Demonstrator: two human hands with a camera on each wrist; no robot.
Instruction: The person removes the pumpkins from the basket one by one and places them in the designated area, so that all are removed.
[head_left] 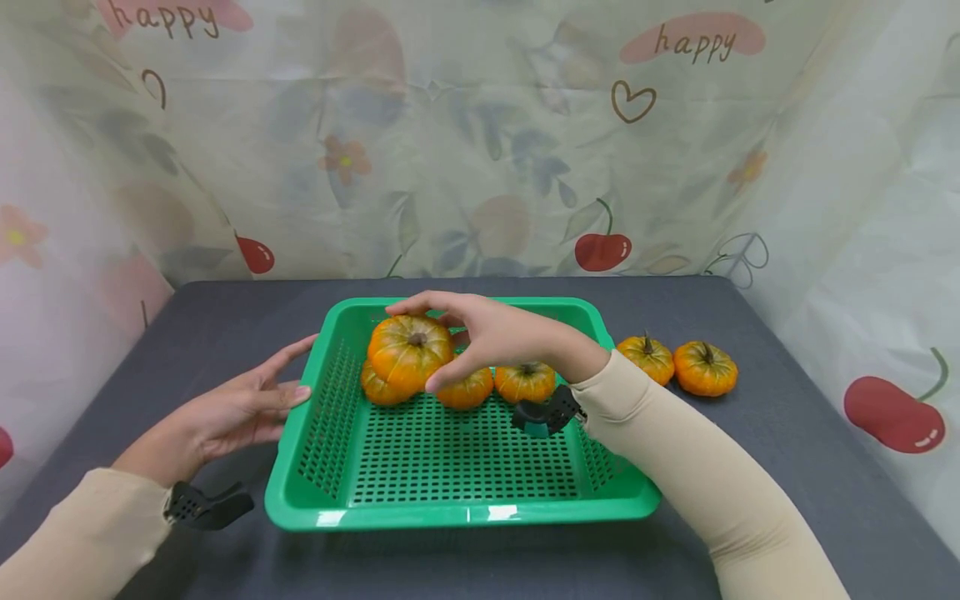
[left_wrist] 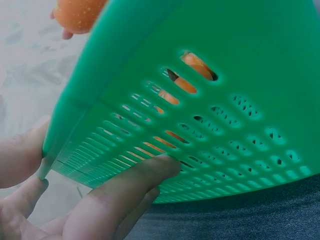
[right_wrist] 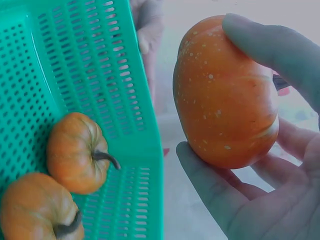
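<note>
A green plastic basket with slotted walls stands on the dark table. My left hand grips its left rim, thumb on top; the left wrist view shows other fingers against the outer wall. Over the basket's back left part, my right hand holds a small orange pumpkin between thumb and fingers. In the right wrist view this pumpkin is held above the basket's rim level. Below it, another pumpkin is partly hidden. Two more pumpkins, one beside the other, lie in the basket.
Right of the basket, two pumpkins, one next to the other, rest on the dark tabletop. A patterned curtain hangs behind the table and along both sides.
</note>
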